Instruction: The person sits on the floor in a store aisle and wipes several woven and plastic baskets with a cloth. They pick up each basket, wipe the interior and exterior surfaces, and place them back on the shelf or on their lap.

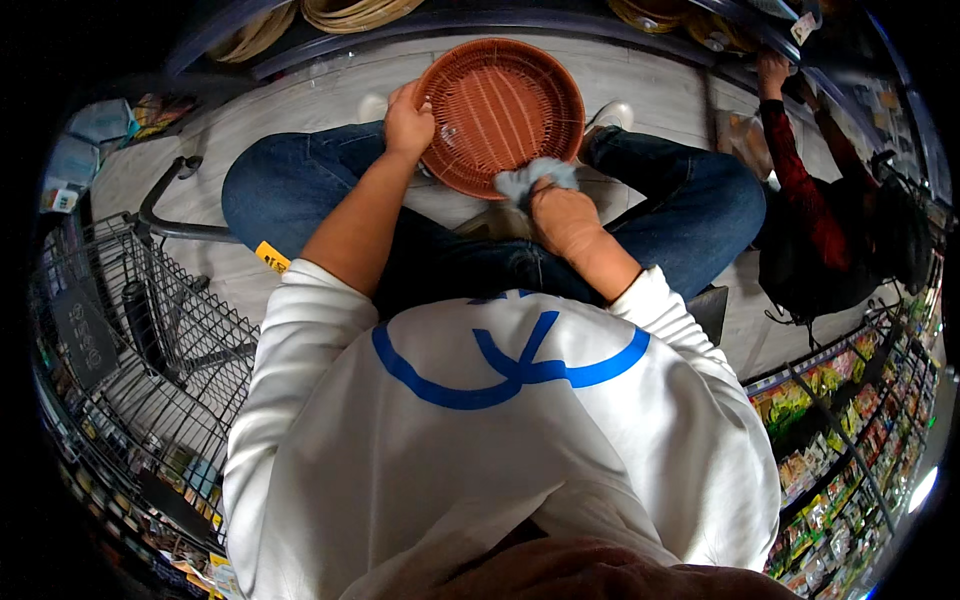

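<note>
A round, reddish-brown woven basket (500,115) is held up between my knees, its open side facing me. My left hand (408,122) grips its left rim, thumb on the inner side and the other fingers mostly hidden. My right hand (562,215) is closed around a crumpled grey-blue cloth (538,177), which lies against the lower right rim of the basket. The cloth and the right fingertips look slightly blurred.
A wire shopping cart (150,340) stands at my left. Shelves with stacked round baskets (358,12) run along the far side. At the right a person in black and red (825,220) reaches toward the shelf. Racks of colourful packets (850,430) stand behind on the right.
</note>
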{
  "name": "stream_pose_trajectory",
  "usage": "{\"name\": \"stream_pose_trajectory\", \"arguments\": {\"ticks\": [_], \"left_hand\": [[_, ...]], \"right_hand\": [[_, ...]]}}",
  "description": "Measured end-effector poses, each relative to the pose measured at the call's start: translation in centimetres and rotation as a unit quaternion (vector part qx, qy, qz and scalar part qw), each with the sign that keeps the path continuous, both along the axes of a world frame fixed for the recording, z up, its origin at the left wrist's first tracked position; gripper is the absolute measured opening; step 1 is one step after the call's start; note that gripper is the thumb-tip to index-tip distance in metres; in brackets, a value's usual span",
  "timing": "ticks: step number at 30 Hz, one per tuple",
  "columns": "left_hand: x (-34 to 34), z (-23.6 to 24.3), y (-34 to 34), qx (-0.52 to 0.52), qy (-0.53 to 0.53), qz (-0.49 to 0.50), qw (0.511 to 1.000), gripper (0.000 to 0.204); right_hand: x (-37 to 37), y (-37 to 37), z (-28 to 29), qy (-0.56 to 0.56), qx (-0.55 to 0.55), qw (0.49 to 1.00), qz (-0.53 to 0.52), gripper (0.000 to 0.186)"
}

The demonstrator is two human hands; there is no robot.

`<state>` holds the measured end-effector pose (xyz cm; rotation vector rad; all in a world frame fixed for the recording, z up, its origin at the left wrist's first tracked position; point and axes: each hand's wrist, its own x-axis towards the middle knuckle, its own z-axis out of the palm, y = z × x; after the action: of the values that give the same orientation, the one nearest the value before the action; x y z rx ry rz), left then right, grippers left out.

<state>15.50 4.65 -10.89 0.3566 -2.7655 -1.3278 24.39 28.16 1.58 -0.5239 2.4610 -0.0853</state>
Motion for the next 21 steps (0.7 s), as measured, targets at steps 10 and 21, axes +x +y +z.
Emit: {"name": "stream_pose_trajectory", "arguments": {"ticks": [10,21], "left_hand": [[-1.0,6.5,-0.6,0.545,-0.242,0.150,0.789,0.068],[-1.3,6.1,-1.3,0.575,-0.256,0.230,0.742,0.068]], "right_hand": [[-17.6,-3.1,-0.3,0.280,-0.243,0.920,-0.131,0.047],[-6.3,-12.0,-4.6,0.197,-0.297,0.933,0.047,0.055]]}}
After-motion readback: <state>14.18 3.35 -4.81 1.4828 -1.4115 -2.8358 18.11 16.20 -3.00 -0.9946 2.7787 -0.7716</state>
